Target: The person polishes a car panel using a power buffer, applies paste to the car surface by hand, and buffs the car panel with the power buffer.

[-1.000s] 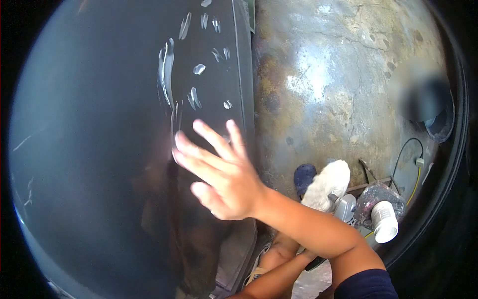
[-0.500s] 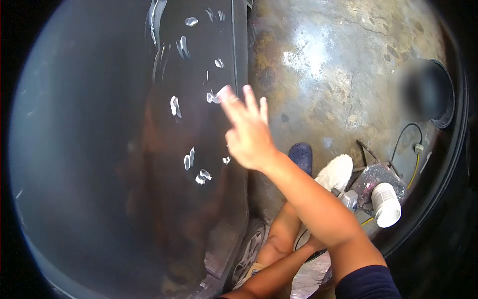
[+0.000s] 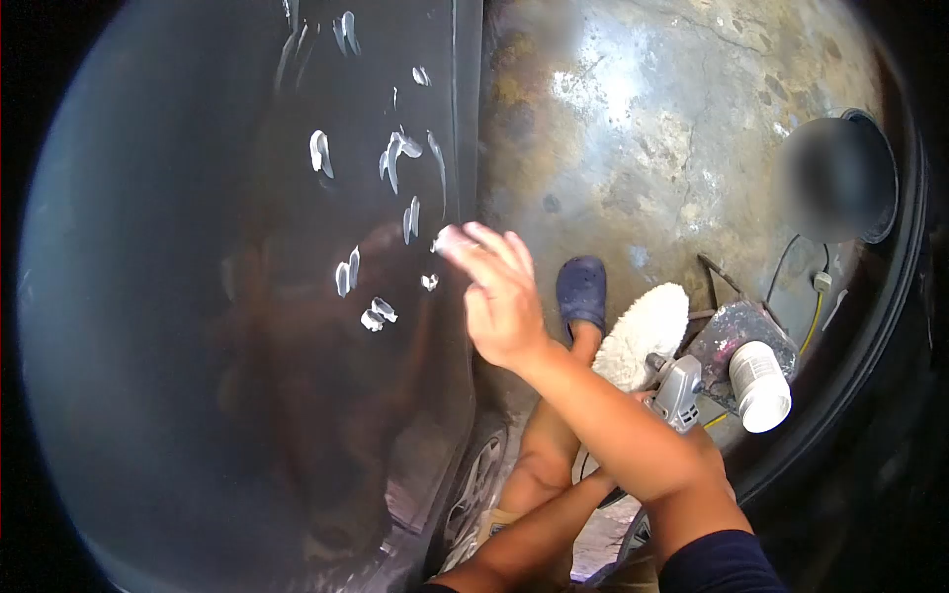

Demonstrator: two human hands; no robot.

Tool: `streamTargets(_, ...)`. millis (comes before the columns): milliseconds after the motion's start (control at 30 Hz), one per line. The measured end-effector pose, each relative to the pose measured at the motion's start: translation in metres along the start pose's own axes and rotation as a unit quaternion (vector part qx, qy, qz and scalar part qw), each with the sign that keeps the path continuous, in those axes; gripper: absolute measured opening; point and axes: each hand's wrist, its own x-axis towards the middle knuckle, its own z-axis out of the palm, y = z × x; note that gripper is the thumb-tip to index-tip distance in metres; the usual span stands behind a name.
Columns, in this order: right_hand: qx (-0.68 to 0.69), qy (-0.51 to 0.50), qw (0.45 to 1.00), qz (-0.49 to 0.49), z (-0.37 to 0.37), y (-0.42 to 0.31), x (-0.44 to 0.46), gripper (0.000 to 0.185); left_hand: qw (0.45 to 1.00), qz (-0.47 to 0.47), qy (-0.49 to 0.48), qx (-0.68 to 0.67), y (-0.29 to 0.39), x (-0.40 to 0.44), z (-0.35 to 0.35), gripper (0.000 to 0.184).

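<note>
My right hand point(image 3: 499, 292) reaches over to a dark glossy panel point(image 3: 247, 425), its fingers stretched out and slightly blurred, fingertips at the panel's right side. White cream dabs point(image 3: 319, 153) and streaks are scattered over the panel, several of them near my fingertips. My left hand point(image 3: 710, 457) is mostly hidden behind my right forearm, where it grips a grey polisher point(image 3: 678, 391). A fluffy white wool pad point(image 3: 643, 336) is fitted to the polisher.
A white open tub point(image 3: 759, 387) lies tilted on a paint-stained stand point(image 3: 727, 331) at the right. Behind it are a black-and-yellow cord point(image 3: 819, 321) and a dark round container point(image 3: 870, 178), partly blurred. My foot wears a blue clog point(image 3: 581, 290) on the concrete floor point(image 3: 633, 148).
A long white streak and another dab have appeared on the panel beside the earlier ones. My right hand has moved lower in view; the view has shifted, and more of the polisher shows.
</note>
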Motion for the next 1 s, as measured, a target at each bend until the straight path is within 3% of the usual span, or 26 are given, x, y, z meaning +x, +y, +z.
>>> streamTargets(67,0.020,0.046,0.998,0.028,0.015,0.005,-0.019,0.074,1.000,-0.020,0.004,-0.008,0.012,0.002,-0.005,0.094)
streamTargets(133,0.106,0.015,0.990,0.096,0.036,-0.005,-0.039,0.077,0.999,-0.042,0.006,-0.013,0.027,0.005,-0.011,0.094)
streamTargets(233,0.305,0.013,0.932,0.194,0.065,-0.020,-0.048,0.083,0.999,-0.031,0.012,0.011,0.013,0.012,-0.011,0.098)
streamTargets(300,0.353,0.024,0.902,0.247,0.069,-0.038,-0.042,0.084,0.999,-0.005,0.017,0.042,-0.007,0.017,-0.008,0.106)
streamTargets(400,0.329,0.039,0.911,0.245,0.067,-0.061,-0.037,0.082,0.998,0.004,0.026,0.050,-0.004,0.015,-0.010,0.105)
streamTargets(500,0.434,0.061,0.884,0.163,0.055,-0.066,-0.039,0.079,0.999,-0.016,0.008,0.032,-0.004,0.019,-0.010,0.107)
streamTargets(567,0.535,0.077,0.832,0.128,0.027,-0.052,-0.021,0.069,0.999,-0.035,-0.007,0.005,0.002,0.018,-0.010,0.095)
streamTargets(633,0.471,0.159,0.849,0.182,-0.013,-0.046,0.033,0.064,1.000,-0.013,-0.021,0.003,0.003,0.021,-0.009,0.084)
streamTargets(767,0.265,0.187,0.946,-0.001,-0.049,0.033,0.197,0.056,0.994,0.089,-0.036,0.050,-0.011,0.026,-0.019,0.064)
streamTargets(833,0.038,0.180,0.982,-0.036,-0.065,0.047,0.251,0.052,0.994,0.084,-0.042,0.056,0.015,0.028,-0.029,0.052)
streamTargets(867,0.062,0.145,0.986,0.045,-0.063,0.042,0.260,0.051,0.996,0.055,-0.046,0.052,0.054,0.018,-0.039,0.045)
streamTargets(900,-0.019,0.135,0.990,0.025,-0.044,0.051,0.259,0.049,0.994,0.058,-0.053,0.078,0.065,0.018,-0.044,0.042)
streamTargets(967,-0.004,0.196,0.980,-0.039,-0.010,0.042,0.228,0.048,0.980,0.097,-0.071,0.160,0.066,0.025,-0.051,0.039)
streamTargets(1000,0.017,0.153,0.988,-0.024,-0.022,0.039,0.216,0.048,0.973,0.129,-0.078,0.173,0.056,0.036,-0.052,0.040)
